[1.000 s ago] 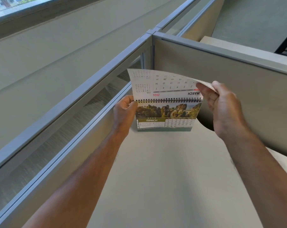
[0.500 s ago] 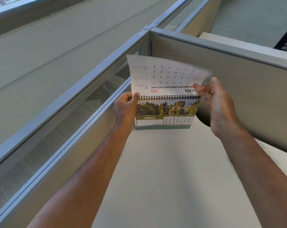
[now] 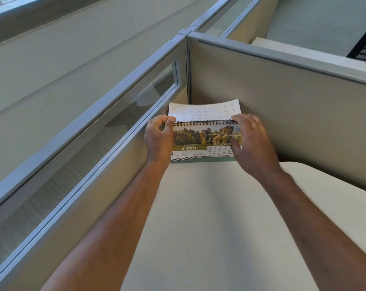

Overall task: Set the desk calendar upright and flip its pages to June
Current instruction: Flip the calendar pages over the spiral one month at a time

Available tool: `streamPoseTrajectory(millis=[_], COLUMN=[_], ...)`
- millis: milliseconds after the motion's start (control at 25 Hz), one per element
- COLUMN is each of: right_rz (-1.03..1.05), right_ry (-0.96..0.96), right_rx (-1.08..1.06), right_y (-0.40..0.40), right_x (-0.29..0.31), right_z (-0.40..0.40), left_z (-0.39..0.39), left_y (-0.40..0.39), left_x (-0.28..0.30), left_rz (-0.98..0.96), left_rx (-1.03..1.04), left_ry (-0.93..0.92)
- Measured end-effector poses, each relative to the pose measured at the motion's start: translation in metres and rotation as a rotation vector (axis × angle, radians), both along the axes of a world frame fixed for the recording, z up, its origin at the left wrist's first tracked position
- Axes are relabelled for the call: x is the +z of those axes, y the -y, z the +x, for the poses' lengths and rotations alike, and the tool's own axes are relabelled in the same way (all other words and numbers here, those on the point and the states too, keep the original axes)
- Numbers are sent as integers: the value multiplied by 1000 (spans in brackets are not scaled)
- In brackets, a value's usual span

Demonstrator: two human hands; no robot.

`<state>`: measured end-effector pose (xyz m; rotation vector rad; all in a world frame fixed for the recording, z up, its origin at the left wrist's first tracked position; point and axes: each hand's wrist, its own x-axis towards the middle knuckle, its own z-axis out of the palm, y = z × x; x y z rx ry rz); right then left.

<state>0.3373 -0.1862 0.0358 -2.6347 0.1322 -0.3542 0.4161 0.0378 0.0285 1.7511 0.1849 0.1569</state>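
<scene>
The spiral-bound desk calendar (image 3: 203,139) stands upright in the far corner of the desk (image 3: 209,217). Its front page shows a rocky landscape photo and the word MARCH. A turned page (image 3: 205,111) lies back over the spiral, sloping away behind the calendar. My left hand (image 3: 159,137) grips the calendar's left edge near the spiral. My right hand (image 3: 251,143) rests over the right edge, thumb on the front page and fingers at the spiral; whether it pinches a page is unclear.
Grey cubicle partitions (image 3: 282,106) enclose the corner behind and to the right of the calendar. A glass-topped partition (image 3: 106,122) runs along the desk's left side. The pale desk surface stretches toward me between my forearms.
The lifted page has gone over the spiral and now slopes down behind the calendar. My right hand let go of that page and dropped to the calendar's right edge.
</scene>
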Motion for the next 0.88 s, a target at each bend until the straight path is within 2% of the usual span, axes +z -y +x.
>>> streamPoseTrajectory(millis=[200,280,360,440,520,560,680,880], right_rz=[-1,65,262,585,861,931,1022,989], right_ry=[-4,14,98,161,58,-26,-176,-171], right_rx=[6,13,-75,-298,-479,-512,-483,-440], right_y=[-1,-3,-8,-12,-17,-20,-27,-35], right_x=[-2,0,-2,-11,-31,-43,-62,-65], right_z=[-5,-8,-12,-21,-32,-37,-43,-40], left_z=[-3,-2,-1,0,1,2,2,2], left_y=[-5,-6,-6,-6,-7,-7,-7,-7], left_x=[-3,-4,-3,-5,-6,-6,-6,-7], left_rz=[17,11,9,0,-10,-7,4,-18], left_rx=[-49,-58,-61,-61,-61,-61,-65,-73], left_ry=[-6,-9,-15,-21,-24,-20,-8,-2])
